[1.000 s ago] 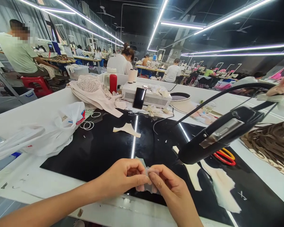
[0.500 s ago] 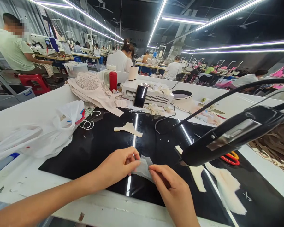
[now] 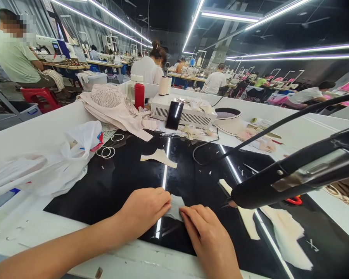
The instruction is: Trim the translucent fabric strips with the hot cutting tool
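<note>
Between my hands, low over the black mat (image 3: 104, 190), is a small piece of thin, sheer whitish fabric (image 3: 176, 207). My left hand (image 3: 147, 209) pinches its left edge, with the fingers curled and pressed together. At its right edge my right hand (image 3: 209, 228) grips it between thumb and fingertips. Beyond them a cream curved fabric piece (image 3: 159, 157) lies flat on the mat. To the right lie a narrow cream piece (image 3: 249, 223) and a larger off-white piece (image 3: 287, 234).
A black tool with a cable (image 3: 279, 178) juts in from the right above the mat, partly covering red-handled scissors (image 3: 294, 200). Left is a white plastic bag (image 3: 61, 166). At the back are beige bras (image 3: 110, 108), a phone (image 3: 174, 115) and a white vented box (image 3: 192, 116). Several people sit beyond.
My left hand's fingers have closed down further on the fabric's left edge, and my right fingers have drawn together. The view has shifted slightly, and the black tool appears further right.
</note>
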Demonstrator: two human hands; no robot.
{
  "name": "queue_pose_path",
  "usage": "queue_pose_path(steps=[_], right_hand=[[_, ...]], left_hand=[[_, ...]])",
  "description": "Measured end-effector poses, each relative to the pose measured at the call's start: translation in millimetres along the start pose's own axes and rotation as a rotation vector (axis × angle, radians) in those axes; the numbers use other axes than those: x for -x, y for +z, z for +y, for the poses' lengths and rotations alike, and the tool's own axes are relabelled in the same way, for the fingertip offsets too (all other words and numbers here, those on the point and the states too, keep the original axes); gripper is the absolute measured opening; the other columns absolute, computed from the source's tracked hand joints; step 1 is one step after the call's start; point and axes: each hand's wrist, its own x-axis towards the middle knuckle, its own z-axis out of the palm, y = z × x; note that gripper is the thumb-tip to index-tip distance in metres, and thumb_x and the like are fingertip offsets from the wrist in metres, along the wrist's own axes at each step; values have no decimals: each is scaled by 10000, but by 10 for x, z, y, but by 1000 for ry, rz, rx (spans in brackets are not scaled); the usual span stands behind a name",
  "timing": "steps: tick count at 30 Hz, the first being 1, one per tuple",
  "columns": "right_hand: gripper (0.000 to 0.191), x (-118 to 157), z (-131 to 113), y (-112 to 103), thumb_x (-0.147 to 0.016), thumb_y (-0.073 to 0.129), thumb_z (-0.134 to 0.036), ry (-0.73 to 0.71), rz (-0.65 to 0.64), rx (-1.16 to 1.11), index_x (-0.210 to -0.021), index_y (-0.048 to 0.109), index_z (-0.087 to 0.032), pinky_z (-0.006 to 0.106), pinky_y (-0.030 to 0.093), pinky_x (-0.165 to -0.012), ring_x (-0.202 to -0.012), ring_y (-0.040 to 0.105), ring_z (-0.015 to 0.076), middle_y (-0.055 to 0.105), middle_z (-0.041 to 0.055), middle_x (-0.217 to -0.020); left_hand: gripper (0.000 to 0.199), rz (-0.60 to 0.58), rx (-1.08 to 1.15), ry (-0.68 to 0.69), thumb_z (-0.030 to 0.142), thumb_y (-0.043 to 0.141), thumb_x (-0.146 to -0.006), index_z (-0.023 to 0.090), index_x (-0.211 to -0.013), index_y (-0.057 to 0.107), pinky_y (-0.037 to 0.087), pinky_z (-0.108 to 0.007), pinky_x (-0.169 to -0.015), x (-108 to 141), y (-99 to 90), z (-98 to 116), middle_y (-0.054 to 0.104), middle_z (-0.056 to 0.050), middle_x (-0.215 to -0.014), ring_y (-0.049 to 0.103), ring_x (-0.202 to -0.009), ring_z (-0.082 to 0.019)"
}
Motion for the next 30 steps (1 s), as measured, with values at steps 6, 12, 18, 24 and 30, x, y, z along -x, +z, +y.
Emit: queue_pose_path(steps=[6,12,18,24,30], right_hand=[[326,9,8,20,-1112,411,-265,-29,3,21,-1010,713,-196,312,485,-615,-663,604,168,678,22,-801],[307,25,7,17,-1105,422,-239,-21,1,8,-986,702,-198,318,469,-615,-666,587,173,672,23,-800],[282,29,-2,24,-1100,436,-223,-8,7,-11,-998,698,-199,313,463,-625,-676,588,174,669,22,-801],[307,22,-8,26,-1102,435,-236,19,10,-13,-942,695,-203,308,451,-615,-669,590,171,670,22,-789],[325,20,-12,24,-1106,419,-241,10,2,10,-938,696,-207,313,461,-629,-664,604,177,669,31,-775]], left_hand=[[178,18,-41,24,218,611,-1029,212,-855,574,373,-297,-604,0,17,-2,626,46,-786,599,-659,-161],[163,11,-59,27,211,610,-1027,214,-865,589,387,-305,-601,2,14,-2,622,45,-794,605,-669,-163],[165,38,-112,50,215,623,-1023,212,-861,593,402,-312,-578,2,12,-11,612,42,-783,604,-657,-162],[188,186,-268,251,144,519,-1057,172,-905,626,496,-355,-692,-6,26,9,677,-25,-871,643,-794,-209],[156,215,-78,387,158,500,-1087,138,-1074,654,567,-349,-940,5,89,93,754,-51,-1109,693,-1034,-191]])
